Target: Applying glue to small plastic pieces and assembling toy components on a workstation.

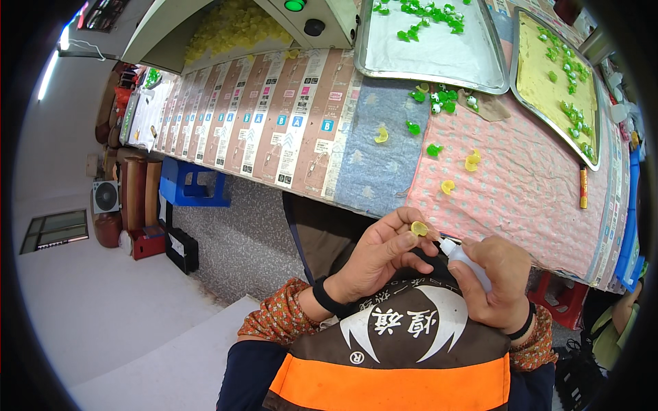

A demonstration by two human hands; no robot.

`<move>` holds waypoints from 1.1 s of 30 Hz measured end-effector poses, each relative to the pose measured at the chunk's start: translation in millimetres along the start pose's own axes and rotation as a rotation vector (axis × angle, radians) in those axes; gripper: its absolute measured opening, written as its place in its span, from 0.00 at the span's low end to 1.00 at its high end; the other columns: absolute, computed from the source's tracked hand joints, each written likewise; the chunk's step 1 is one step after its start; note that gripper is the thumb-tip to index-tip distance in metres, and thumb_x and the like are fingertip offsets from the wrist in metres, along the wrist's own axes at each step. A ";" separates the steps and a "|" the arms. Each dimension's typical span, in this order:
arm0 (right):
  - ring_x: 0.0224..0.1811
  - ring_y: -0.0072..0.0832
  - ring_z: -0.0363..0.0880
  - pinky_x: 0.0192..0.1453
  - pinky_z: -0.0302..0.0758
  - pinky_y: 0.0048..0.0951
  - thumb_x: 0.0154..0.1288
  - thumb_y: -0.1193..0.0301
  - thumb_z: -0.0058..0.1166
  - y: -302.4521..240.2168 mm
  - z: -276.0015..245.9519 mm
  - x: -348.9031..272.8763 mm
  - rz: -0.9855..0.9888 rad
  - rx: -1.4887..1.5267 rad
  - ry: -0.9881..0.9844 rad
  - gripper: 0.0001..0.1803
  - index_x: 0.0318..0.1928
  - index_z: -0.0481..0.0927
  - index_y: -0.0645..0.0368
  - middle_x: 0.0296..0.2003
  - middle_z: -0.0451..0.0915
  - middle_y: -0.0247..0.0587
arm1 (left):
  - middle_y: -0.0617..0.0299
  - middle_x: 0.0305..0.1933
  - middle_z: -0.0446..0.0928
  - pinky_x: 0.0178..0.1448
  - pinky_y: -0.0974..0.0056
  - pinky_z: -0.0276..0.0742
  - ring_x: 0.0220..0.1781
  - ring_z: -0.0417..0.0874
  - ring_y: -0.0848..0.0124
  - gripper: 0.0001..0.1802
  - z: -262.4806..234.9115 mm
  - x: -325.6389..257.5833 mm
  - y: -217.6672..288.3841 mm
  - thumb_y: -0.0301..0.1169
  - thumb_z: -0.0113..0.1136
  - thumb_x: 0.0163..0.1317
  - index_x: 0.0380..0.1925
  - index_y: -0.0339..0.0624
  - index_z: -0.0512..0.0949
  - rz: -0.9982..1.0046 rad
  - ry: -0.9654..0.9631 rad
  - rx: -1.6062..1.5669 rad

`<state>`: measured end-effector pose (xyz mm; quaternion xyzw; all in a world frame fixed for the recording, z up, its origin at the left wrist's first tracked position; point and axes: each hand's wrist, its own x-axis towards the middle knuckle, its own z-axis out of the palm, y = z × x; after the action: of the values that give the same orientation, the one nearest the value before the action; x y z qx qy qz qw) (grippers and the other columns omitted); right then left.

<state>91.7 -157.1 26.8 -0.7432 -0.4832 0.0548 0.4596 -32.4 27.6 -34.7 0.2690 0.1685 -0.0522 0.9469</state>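
My left hand (387, 248) pinches a small yellow plastic piece (419, 229), curved like a little cup, between thumb and fingers. My right hand (499, 277) is wrapped round a small white squeeze bottle (473, 266), its nozzle pointing at the left hand's fingertips, close beside the yellow piece. Whether the tip touches the piece I cannot tell. Just beyond my hands, loose yellow pieces (447, 187) lie on the pink cloth (507, 185). A small green piece (434, 150) lies farther back, near a cluster of green and white figures (444, 101).
A metal tray (411, 61) lined in white holds green pieces; a yellow-lined tray (541, 89) at right holds green and white figures. At the back left, a pale machine housing (322, 17) stands over heaped yellow pieces (236, 31). A blue stool (195, 185) stands below the table's left part.
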 end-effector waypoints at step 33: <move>0.22 0.36 0.78 0.25 0.71 0.33 0.50 0.79 0.72 -1.8 8.7 -2.8 -0.006 0.204 0.148 0.18 0.42 0.81 0.66 0.27 0.80 0.45 | 0.56 0.64 0.73 0.53 0.59 0.88 0.60 0.81 0.62 0.18 -6.5 3.4 -6.1 0.36 0.62 0.71 0.56 0.46 0.69 0.133 -0.023 -0.123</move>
<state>84.4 -153.5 22.2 -0.6931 -0.4422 0.0473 0.5673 -32.2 25.9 -44.1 0.2205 0.1422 0.0183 0.9648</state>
